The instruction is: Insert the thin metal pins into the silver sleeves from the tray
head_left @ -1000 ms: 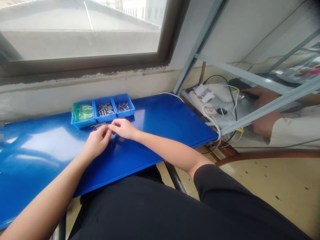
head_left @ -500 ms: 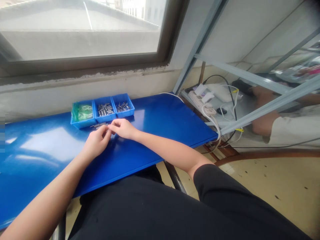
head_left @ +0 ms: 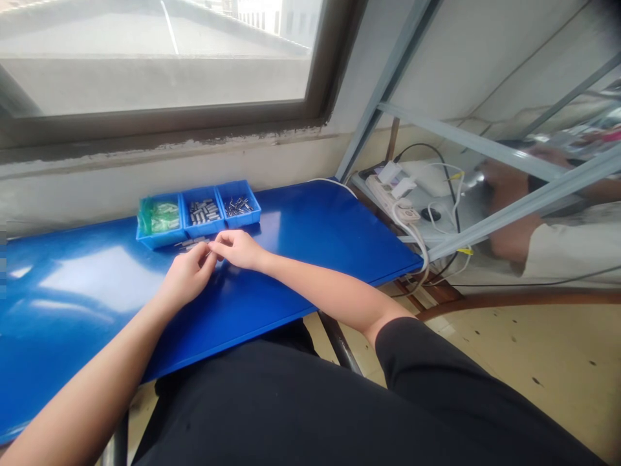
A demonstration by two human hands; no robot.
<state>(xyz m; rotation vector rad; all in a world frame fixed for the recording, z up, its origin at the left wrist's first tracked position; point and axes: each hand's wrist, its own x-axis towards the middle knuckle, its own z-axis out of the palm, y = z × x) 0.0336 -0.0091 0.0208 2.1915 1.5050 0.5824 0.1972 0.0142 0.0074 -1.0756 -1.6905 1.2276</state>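
My left hand (head_left: 188, 275) and my right hand (head_left: 239, 250) meet fingertip to fingertip over the blue table (head_left: 310, 226). Both are closed in a pinch, and what sits between the fingers is too small to make out. Just behind them several small metal pieces (head_left: 194, 243) lie on the table. Three joined blue bins stand beyond: the left bin (head_left: 162, 241) holds a green bag (head_left: 162, 217) with pale pieces, the middle bin (head_left: 204, 228) grey cylinders, the right bin (head_left: 248, 219) small dark metal parts.
A grey metal rack (head_left: 504, 207) stands at the right, with a power strip (head_left: 395, 197) and cables on its shelf. Behind it another person's arm (head_left: 509, 210) shows. A window (head_left: 160, 84) is above the table's back edge.
Behind the rack the other person's hand has shifted, and a shiny spot now shows beside it. My own hands look the same.
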